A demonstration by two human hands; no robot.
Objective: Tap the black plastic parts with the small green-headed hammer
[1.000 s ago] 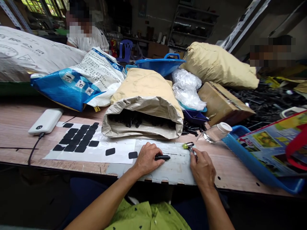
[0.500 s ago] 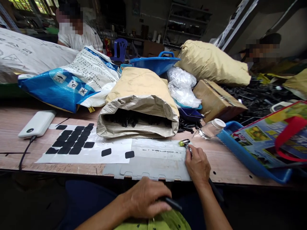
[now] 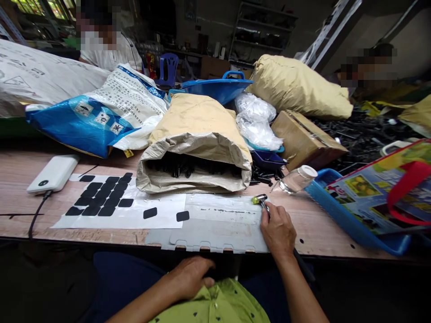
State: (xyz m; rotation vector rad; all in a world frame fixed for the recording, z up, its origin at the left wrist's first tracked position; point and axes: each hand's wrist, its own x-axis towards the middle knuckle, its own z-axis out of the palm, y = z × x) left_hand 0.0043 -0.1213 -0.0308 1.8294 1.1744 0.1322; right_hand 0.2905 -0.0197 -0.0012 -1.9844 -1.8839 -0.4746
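My right hand [image 3: 279, 229] is closed round a small hammer [image 3: 259, 199] with a metal head and a yellowish translucent face. The head rests at the right end of a grey sheet [image 3: 218, 229], and its dark handle shows behind my wrist. Low over my lap, my left hand [image 3: 193, 276] has its thumb and forefinger apart, with nothing visible between them. Left of the grey sheet lies a white sheet [image 3: 131, 222] bearing rows of black rounded pads [image 3: 97, 197]. Beyond it, an open paper sack [image 3: 198, 116] holds black parts.
A white power bank [image 3: 54, 175] with a cable lies at the left. To the right are a clear jar [image 3: 296, 179], a blue tray [image 3: 336, 215] and a colourful bag [image 3: 363, 193]. Sacks and a carton [image 3: 303, 139] stand behind. Two people sit across the table.
My left hand held a black rod-like piece before; that piece is now out of sight. The hand has shifted left and its fingers have parted. My right hand keeps the hammer in place.
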